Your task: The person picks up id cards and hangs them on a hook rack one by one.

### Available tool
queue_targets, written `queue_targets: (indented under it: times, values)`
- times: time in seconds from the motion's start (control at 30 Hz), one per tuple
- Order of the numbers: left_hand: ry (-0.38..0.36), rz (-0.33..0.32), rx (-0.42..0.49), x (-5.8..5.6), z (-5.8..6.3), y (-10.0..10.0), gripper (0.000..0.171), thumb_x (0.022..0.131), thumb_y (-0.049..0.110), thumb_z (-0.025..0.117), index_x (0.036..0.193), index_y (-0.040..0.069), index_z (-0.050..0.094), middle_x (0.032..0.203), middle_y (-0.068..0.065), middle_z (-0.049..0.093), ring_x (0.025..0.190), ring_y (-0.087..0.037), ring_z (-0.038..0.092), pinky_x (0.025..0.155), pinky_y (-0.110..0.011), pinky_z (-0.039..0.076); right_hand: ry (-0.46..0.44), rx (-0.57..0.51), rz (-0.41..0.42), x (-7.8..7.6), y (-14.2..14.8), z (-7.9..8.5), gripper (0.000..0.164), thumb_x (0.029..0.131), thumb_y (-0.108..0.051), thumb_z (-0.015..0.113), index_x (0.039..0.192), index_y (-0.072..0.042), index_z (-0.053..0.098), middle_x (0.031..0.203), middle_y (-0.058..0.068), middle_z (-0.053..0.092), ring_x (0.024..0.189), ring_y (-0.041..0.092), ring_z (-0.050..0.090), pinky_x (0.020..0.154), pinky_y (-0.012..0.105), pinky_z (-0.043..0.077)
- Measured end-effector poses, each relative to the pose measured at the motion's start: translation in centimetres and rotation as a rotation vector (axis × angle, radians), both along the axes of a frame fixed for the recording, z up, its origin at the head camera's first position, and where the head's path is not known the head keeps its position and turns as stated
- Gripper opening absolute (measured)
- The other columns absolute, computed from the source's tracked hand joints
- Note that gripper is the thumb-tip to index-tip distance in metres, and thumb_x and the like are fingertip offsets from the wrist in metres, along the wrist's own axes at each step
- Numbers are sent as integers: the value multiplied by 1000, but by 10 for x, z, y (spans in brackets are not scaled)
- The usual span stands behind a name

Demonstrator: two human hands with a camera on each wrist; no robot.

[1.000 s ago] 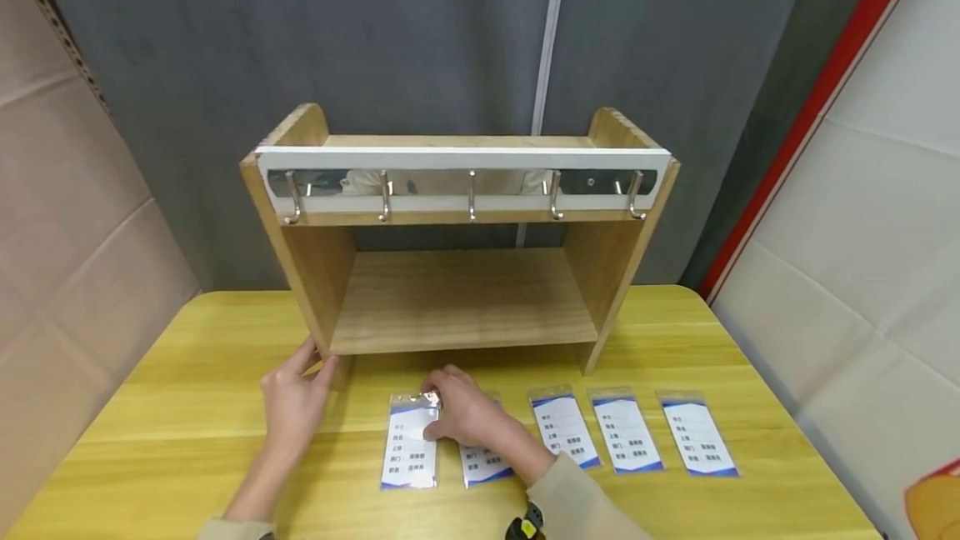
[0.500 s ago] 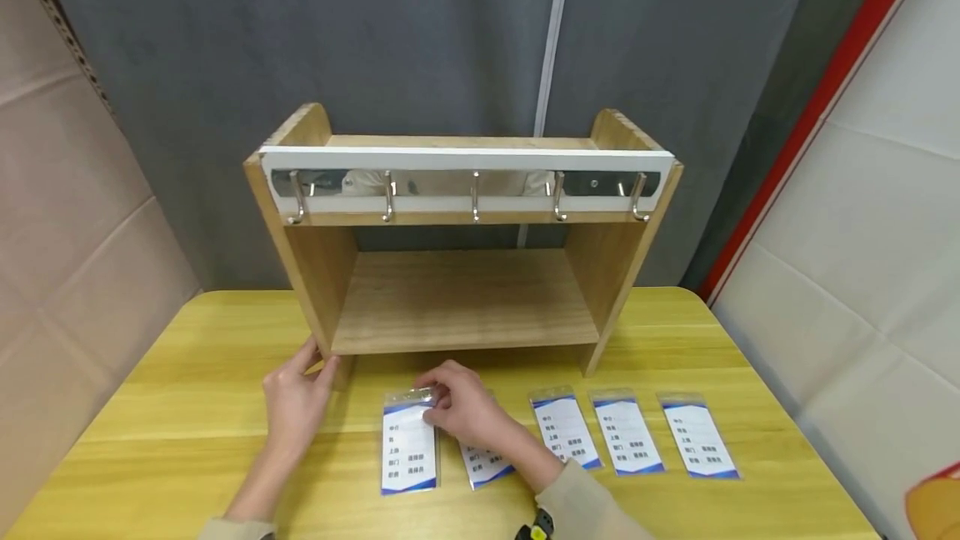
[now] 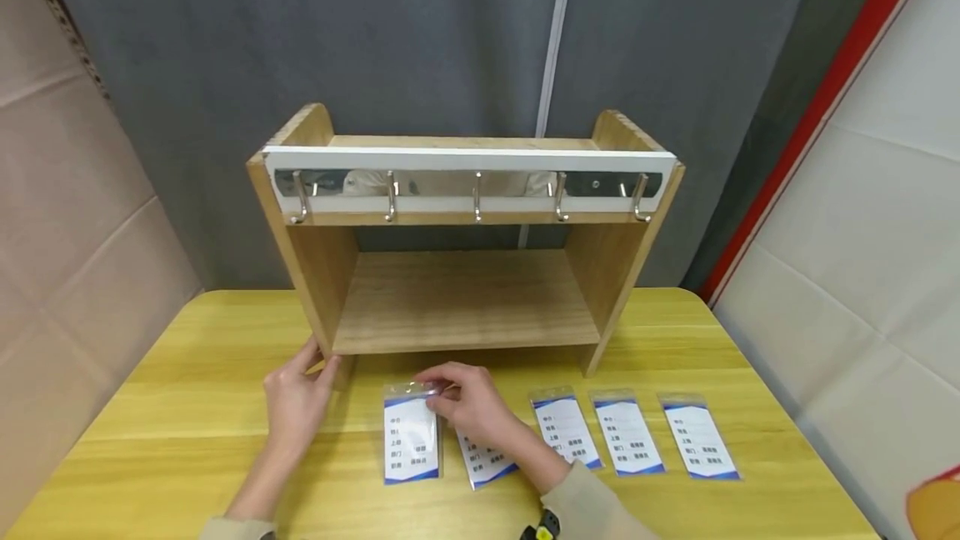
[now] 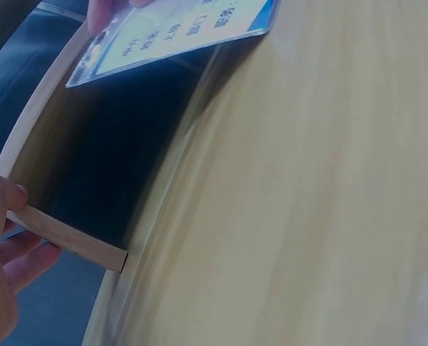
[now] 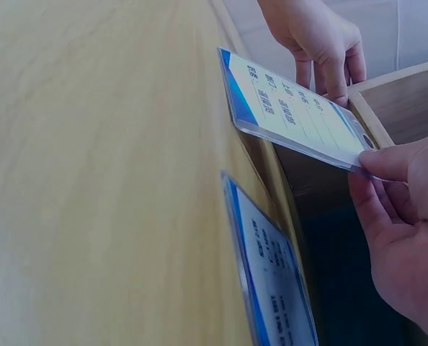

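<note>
My right hand (image 3: pixel 474 408) pinches a clear-sleeved name badge (image 3: pixel 411 438) by the top right corner, thumb above and fingers beneath. In the right wrist view the badge (image 5: pixel 293 108) is tilted and lifted off the tabletop. A second badge (image 3: pixel 482 458) lies just under my right wrist, its upper part hidden by the hand. My left hand (image 3: pixel 294 394) grips the lower front edge of the left side panel of a wooden shelf (image 3: pixel 474 298); in the left wrist view the thumb and fingers (image 4: pixel 30 267) sit on either side of that panel (image 4: pixel 73 238).
Three more badges (image 3: pixel 567 430) lie in a row to the right on the yellow wood-grain table (image 3: pixel 225 340). Across the shelf's front runs a white rail (image 3: pixel 420 158) with several metal hooks (image 3: pixel 477 197). A grey curtain (image 3: pixel 420 40) hangs behind, with pale panels at both sides.
My right hand has drawn the badge's top edge up from the table, and the badge has shifted slightly. The badge beneath the wrist has turned a little. The left hand stays on the panel.
</note>
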State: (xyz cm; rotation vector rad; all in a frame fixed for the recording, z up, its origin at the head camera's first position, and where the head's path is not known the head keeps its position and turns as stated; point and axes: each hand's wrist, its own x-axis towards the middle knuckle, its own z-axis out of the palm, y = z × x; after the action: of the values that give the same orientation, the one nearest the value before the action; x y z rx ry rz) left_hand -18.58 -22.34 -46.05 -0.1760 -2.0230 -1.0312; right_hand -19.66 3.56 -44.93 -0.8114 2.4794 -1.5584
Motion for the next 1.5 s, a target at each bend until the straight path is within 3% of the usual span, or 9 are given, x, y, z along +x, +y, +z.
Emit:
queue_targets:
  times: [0.17,0.43,0.63,0.8,0.9,1.13,1.5]
  values:
    - [11,-13,2,0,0,2,49,76,-26,74,123,-15,65,106,-37,67,81,-51,71,69,-3,53,0,-23,3,1,0,5,35,92,5,71,123,-10,73,115,2,72,97,8,67,83,15,61]
    - [21,-16,38,1,3,6,51,77,-27,72,125,-15,63,112,-37,64,82,-53,71,71,-9,56,86,-68,33,0,4,29,32,94,3,70,124,-9,73,119,4,73,97,10,69,81,20,63]
    - [16,2,27,1,3,5,50,77,-26,72,125,-14,64,110,-36,65,81,-50,71,69,-8,56,132,-139,73,-1,4,41,31,95,4,69,125,-5,72,123,7,73,106,19,71,87,23,63]
    - [20,6,27,1,4,3,50,77,-25,72,125,-13,65,108,-36,66,80,-50,71,67,-10,57,117,-169,82,1,-1,47,30,97,2,68,126,-6,72,122,7,72,109,22,70,90,23,62]
    - [16,4,32,2,4,3,50,77,-26,71,125,-13,65,108,-36,65,79,-51,71,68,-4,54,120,-159,85,2,-5,50,30,97,3,67,125,-6,72,122,7,72,108,21,70,89,21,62]
    - [20,13,35,0,3,3,50,76,-27,72,123,-13,66,107,-36,66,78,-51,71,68,-5,55,174,-143,99,1,-13,60,30,97,3,67,126,-4,71,122,7,71,104,12,69,87,22,63]
    - [19,40,8,-1,1,4,46,76,-25,72,120,-12,69,104,-34,68,76,-49,72,64,-26,61,238,-216,116,2,-20,77,31,95,5,68,125,-4,71,118,8,72,101,12,69,86,25,64]
